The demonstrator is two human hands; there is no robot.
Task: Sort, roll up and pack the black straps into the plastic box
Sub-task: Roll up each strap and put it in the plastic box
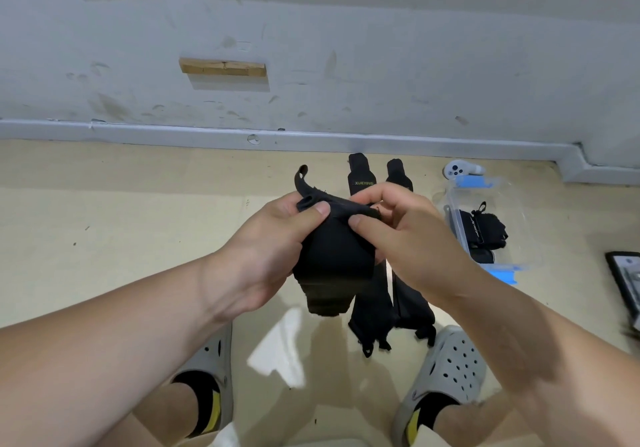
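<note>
While my left hand (277, 235) pinched one end of the black strap (336, 256) under its thumb, my right hand (408, 235) pinched the bunched fabric just beside it, so the strap hung in the air above the floor (138, 221). Two more straps (372, 311) lay flat side by side beneath my right hand, reaching toward the floor's far edge, and the clear plastic box (523, 225) stood toward its far right corner with rolled straps (485, 228) inside.
</note>
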